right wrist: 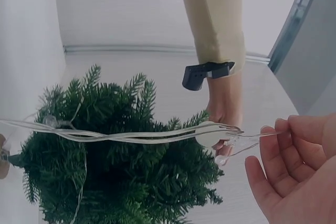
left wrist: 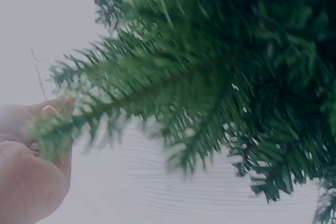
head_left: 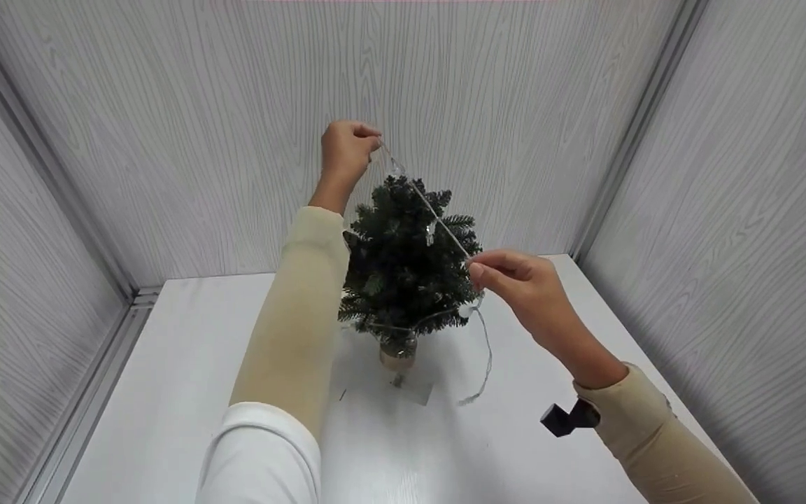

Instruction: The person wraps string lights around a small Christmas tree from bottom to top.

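A small green artificial Christmas tree [head_left: 396,259] stands upright on a pale round base [head_left: 396,361]. Above and left of its tip, my left hand [head_left: 347,150] pinches a clear string of lights [head_left: 439,220] between thumb and fingertips. The string slants tautly down across the front of the tree to my right hand [head_left: 529,297], which pinches it with thumb and forefinger. A loose length hangs below that hand to the table. In the right wrist view, doubled clear wire [right wrist: 126,138] runs in front of the branches. Branches partly cover my left hand [left wrist: 34,166] in the left wrist view.
The tree stands on a white table [head_left: 172,392] enclosed by wood-grain panels [head_left: 249,126] at the back and sides. A small pale card [head_left: 418,393] and a thin dark scrap [head_left: 342,395] lie near the base. A black wrist camera [head_left: 567,418] sits at the right cuff.
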Motion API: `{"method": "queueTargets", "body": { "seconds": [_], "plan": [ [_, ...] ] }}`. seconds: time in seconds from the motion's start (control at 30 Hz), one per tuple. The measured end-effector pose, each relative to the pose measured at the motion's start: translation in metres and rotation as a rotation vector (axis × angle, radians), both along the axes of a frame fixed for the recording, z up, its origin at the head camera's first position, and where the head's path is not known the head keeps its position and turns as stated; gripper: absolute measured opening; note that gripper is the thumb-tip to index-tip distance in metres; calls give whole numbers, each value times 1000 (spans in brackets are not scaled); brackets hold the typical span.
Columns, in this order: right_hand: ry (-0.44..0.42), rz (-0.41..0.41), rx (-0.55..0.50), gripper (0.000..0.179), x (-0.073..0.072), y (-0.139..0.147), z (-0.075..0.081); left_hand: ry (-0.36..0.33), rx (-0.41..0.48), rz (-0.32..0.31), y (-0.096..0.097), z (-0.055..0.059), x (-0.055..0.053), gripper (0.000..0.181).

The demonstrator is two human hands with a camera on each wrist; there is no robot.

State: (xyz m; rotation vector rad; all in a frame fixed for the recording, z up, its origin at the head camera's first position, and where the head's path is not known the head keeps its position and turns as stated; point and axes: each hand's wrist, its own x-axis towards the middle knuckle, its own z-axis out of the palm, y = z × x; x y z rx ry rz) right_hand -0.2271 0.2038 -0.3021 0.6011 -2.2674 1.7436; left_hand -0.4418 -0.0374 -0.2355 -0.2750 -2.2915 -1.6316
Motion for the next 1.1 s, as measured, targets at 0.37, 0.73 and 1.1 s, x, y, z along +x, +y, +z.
{"method": "queueTargets", "body": {
  "seconds": [0.37, 0.73, 1.1],
  "plan": [
    [7, 79, -50, 21, 12, -26, 9, -61, 140, -42, -18, -14, -1, 15],
    [52, 162, 15, 18, 25, -59, 12, -87, 194, -59, -35, -33, -4, 17],
    [44, 261, 39, 17, 32, -82, -4, -76, 309, -114, -52, -67, -2, 25]
  ]
}}
